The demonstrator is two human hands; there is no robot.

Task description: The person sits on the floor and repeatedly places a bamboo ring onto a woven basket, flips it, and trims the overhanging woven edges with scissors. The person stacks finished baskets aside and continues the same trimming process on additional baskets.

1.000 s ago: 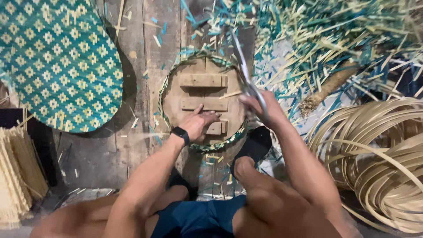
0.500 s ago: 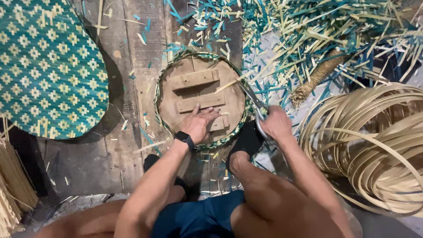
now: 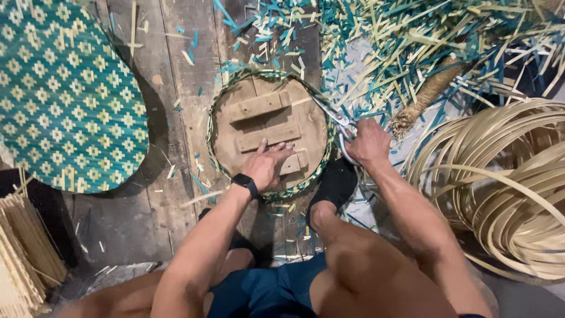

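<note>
A round wooden disc (image 3: 241,138) with two nailed battens lies on a teal and cream woven mat whose trimmed edge (image 3: 209,154) shows all around it. My left hand (image 3: 268,166), with a black watch on the wrist, presses flat on the disc's near side. My right hand (image 3: 366,141) grips metal scissors (image 3: 332,115) at the disc's right edge, blades pointing up and left along the woven rim. My foot in a black sock (image 3: 335,185) rests against the disc's near right edge.
A large teal and cream woven mat (image 3: 62,88) lies at the left on the plank floor (image 3: 170,194). Cut strip scraps (image 3: 412,41) litter the top right. Coiled pale bamboo strips (image 3: 506,182) sit at the right, and bundled strips (image 3: 23,259) at the bottom left.
My right hand with the scissors has moved down along the disc's right edge. The disc and mat look slightly turned. My left hand still presses on the disc.
</note>
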